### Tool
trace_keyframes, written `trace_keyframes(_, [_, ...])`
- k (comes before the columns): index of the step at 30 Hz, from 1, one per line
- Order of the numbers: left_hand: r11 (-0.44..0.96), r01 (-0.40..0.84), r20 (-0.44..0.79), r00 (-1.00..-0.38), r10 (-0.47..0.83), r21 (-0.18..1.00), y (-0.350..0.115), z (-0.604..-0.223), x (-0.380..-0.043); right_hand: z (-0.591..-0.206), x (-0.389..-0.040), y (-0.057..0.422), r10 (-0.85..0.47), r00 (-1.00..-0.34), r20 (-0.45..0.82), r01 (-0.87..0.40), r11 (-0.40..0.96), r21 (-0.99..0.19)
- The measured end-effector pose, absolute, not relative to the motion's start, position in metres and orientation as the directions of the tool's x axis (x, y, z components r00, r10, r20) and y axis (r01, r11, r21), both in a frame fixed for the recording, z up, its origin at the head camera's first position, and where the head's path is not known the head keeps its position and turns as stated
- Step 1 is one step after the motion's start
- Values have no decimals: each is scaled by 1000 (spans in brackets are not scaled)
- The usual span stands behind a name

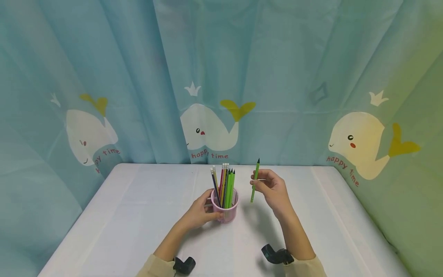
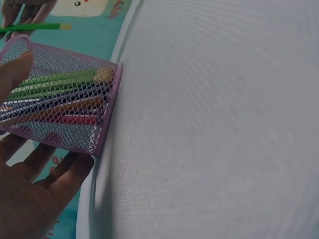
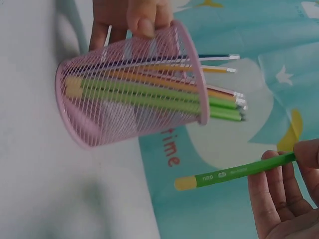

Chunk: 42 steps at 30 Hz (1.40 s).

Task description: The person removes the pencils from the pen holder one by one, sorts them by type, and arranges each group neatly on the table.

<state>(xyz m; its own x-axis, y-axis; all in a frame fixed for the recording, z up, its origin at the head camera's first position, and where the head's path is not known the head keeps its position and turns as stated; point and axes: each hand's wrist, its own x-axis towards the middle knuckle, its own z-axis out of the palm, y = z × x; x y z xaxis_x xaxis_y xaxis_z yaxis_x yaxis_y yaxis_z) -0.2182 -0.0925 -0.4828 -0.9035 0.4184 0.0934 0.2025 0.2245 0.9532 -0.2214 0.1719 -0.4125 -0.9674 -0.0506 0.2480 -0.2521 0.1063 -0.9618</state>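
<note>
Three white whales with the words "happy time" are printed on the blue-green curtain, which hangs behind the white table. At the left, below the first whale, a beige sleeve and a black device are seen at the wrist. From there the left hand reaches to the pink mesh cup and grips its side, the thumb on the near wall and the fingers around the left. This cup stands upright on the table and contains several pencils: dark, yellow and red ones lean mostly to the left, and green pencils stand at the right with their dark points upward. Further right, one more green pencil is held in the air, near the cup but apart from it, slightly tilted, dark point up and yellow end down. The right hand pinches it between thumb and fingers. Another black device is at this wrist.
</note>
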Motion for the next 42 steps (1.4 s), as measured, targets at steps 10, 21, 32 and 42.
trace_keyframes(10, [238,207,90,-900,427,949,-94,-484,-219,-429,-232,179,16,-980,198,-188,250,-950])
trace_keyframes(21, [234,199,84,-901,426,952,-92,-482,-218,-427,-227,177,14,-995,101,-91,332,-939])
trace_keyframes(32, [243,207,87,-900,428,948,-93,-483,-219,-464,-246,184,40,-998,51,-32,385,-922])
trace_keyframes(42, [266,195,67,-903,424,944,-93,-482,-219,-477,-250,184,65,-998,9,19,421,-907])
